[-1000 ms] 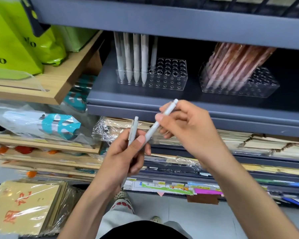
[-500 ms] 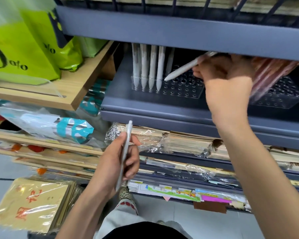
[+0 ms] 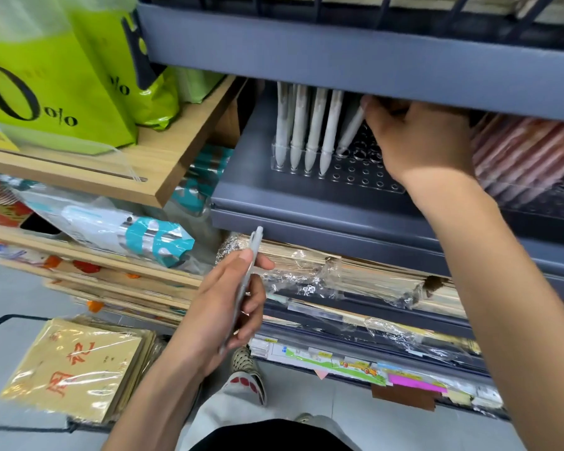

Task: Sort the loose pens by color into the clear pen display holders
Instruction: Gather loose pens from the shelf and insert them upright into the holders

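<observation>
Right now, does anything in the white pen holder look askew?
Yes: the fifth white pen leans, while the four upright pens beside it stand straight in the clear holder. The right hand holds its top end, so it looks mid-insertion rather than misplaced.

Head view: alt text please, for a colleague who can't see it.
The right hand pinches a tilted white pen, its tip at the clear pen holder beside a row of upright white pens on a grey shelf. The left hand holds a second white pen lower down; pink pens stand in another holder at right.
</observation>
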Tool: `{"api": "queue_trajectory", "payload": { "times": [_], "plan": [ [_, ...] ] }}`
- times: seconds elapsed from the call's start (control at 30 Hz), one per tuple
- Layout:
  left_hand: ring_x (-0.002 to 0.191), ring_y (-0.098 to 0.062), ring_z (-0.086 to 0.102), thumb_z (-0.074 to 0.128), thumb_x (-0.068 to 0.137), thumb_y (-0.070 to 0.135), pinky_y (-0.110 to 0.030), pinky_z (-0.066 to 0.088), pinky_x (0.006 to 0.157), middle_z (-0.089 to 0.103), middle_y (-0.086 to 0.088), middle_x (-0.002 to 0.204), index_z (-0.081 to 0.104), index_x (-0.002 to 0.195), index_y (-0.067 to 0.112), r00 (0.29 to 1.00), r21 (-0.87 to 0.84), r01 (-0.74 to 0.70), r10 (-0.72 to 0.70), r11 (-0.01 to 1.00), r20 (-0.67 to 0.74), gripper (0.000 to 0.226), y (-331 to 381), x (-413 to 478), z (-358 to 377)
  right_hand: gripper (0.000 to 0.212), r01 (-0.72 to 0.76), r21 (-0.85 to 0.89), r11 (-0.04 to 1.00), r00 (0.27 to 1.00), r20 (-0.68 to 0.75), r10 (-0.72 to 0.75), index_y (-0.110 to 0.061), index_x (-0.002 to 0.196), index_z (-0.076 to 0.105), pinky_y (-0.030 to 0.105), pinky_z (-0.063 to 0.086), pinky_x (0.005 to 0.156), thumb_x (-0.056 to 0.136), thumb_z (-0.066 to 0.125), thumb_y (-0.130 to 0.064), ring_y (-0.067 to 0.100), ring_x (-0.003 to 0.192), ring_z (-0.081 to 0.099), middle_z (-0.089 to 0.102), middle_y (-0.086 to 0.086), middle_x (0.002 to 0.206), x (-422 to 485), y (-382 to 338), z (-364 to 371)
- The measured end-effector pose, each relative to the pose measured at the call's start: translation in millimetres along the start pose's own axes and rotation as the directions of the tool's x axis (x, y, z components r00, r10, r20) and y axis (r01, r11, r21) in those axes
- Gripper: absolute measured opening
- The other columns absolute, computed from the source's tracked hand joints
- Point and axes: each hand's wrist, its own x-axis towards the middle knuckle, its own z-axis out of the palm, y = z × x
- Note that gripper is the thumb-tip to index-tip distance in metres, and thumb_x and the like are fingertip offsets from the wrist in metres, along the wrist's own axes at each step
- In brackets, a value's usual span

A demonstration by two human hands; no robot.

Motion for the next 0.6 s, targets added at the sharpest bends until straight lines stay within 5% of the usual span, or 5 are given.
{"api": "queue_trajectory", "payload": {
  "times": [0.13, 0.3, 0.47, 0.6],
  "plan": [
    [0.031, -0.011, 0.024, 0.027, 0.102, 0.03, -0.011, 0.021, 0.032, 0.032, -0.001, 0.054, 0.066, 0.082, 0.015, 0.998, -0.106, 0.064, -0.061, 0.992, 0.03, 0.046, -3.1, -0.1, -2.7, 0.037, 0.02, 0.009, 1.0, 0.996, 0.091, -0.02, -0.016, 0.118, 0.064, 0.032, 0.038, 0.099, 0.098, 0.046, -0.042, 0.031, 0.116, 0.055, 0.064, 0.008, 0.124, 6.2, 2.1, 0.6],
    [0.039, -0.013, 0.029, 0.041, 0.089, 0.027, -0.016, 0.026, 0.035, 0.04, -0.002, 0.058, 0.072, 0.089, 0.013, 1.0, -0.037, -0.017, 0.018, 0.999, 0.018, 0.034, -3.8, 0.1, 3.6, 0.038, 0.0, 0.043, 0.999, 0.983, 0.186, -0.008, -0.017, 0.119, 0.063, 0.033, 0.043, 0.098, 0.096, 0.047, -0.043, 0.028, 0.112, 0.059, 0.066, 0.006, 0.121, 10.5, 8.0, 3.1],
    [0.042, -0.011, 0.03, 0.054, 0.094, 0.028, -0.017, 0.026, 0.038, 0.056, -0.005, 0.068, 0.067, 0.113, 0.011, 0.976, 0.045, -0.216, 0.215, 0.975, 0.028, 0.028, -4.0, -2.4, 13.6, 0.019, 0.006, 0.194, 0.981, 0.999, 0.049, -0.016, -0.024, 0.098, 0.067, 0.027, 0.047, 0.075, 0.086, 0.06, -0.036, 0.015, 0.077, 0.064, 0.07, -0.008, 0.083, -18.2, 15.0, -4.4],
    [0.038, -0.012, 0.032, 0.05, 0.098, 0.025, -0.019, 0.025, 0.038, 0.066, -0.013, 0.076, 0.056, 0.092, 0.014, 0.95, 0.055, -0.312, 0.31, 0.948, 0.046, 0.014, -5.4, -3.0, 26.7, 0.006, 0.045, 0.415, 0.909, 0.942, 0.285, -0.176, -0.03, 0.087, 0.069, 0.014, 0.041, 0.056, 0.084, 0.066, -0.034, 0.001, 0.053, 0.049, 0.065, -0.02, 0.072, -74.1, 12.5, -4.7]
  ]
}}
